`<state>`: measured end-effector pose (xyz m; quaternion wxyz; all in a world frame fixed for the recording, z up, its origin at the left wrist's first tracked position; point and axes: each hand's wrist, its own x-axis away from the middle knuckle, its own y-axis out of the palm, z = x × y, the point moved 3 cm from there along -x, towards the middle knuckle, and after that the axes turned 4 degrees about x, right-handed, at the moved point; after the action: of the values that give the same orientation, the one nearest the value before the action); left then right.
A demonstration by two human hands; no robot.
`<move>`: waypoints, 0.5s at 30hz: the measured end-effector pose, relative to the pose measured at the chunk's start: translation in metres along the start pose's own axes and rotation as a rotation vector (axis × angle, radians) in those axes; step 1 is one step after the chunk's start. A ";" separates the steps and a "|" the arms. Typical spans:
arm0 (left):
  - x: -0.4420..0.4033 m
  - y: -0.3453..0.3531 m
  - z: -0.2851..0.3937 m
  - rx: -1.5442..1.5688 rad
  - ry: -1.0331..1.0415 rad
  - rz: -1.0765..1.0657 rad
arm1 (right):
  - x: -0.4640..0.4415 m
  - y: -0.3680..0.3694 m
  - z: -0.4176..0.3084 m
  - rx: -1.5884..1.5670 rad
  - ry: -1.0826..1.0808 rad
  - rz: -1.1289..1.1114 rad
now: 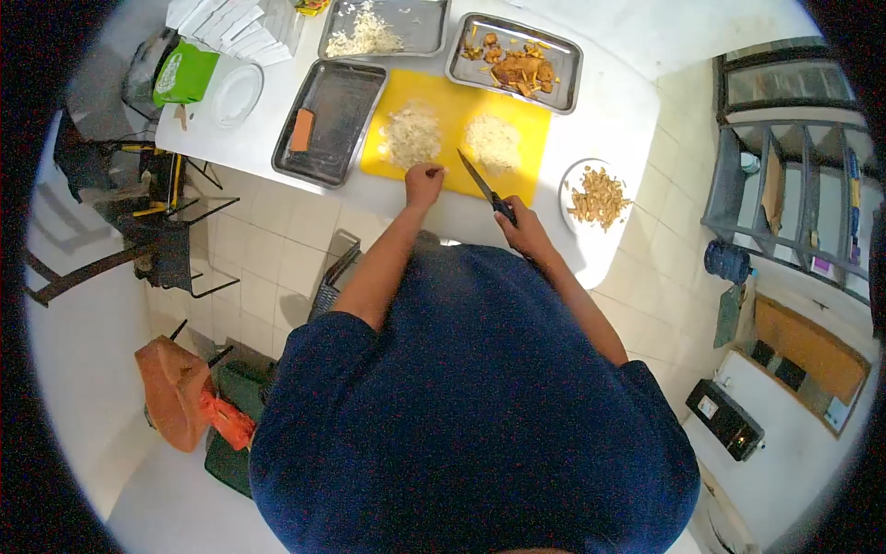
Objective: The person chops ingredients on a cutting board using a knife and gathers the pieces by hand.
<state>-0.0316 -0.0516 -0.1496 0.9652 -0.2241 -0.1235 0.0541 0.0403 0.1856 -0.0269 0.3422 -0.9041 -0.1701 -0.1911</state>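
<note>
On your desk (614,125), the yellow board (452,97) lies by the near edge, bearing 2 heaps of pale, chopped food. The larger left heap (411,137), towards the board's left edge, looks loose and flaky; the right heap (492,143), towards its right edge, looks more compact. Both seem largely cut; how much is left you can't tell. Your left hand (425,185) curls at the board's near edge, any pinch unclear; your right hand (523,229) is wrapped round the knife (479,177).
</note>
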 end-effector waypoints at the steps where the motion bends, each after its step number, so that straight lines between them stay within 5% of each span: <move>1: -0.001 0.000 0.004 -0.019 -0.018 -0.019 | 0.000 0.001 0.001 0.005 0.003 -0.004; 8: -0.005 0.010 0.010 -0.202 0.130 -0.005 | 0.006 -0.004 -0.008 0.144 -0.136 -0.049; 15: -0.012 0.014 0.002 -0.187 0.097 -0.005 | 0.004 -0.009 -0.005 0.281 0.005 -0.048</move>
<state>-0.0447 -0.0403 -0.1563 0.9451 -0.3151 -0.0817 0.0291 0.0381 0.1891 -0.0164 0.4610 -0.8425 -0.2160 -0.1760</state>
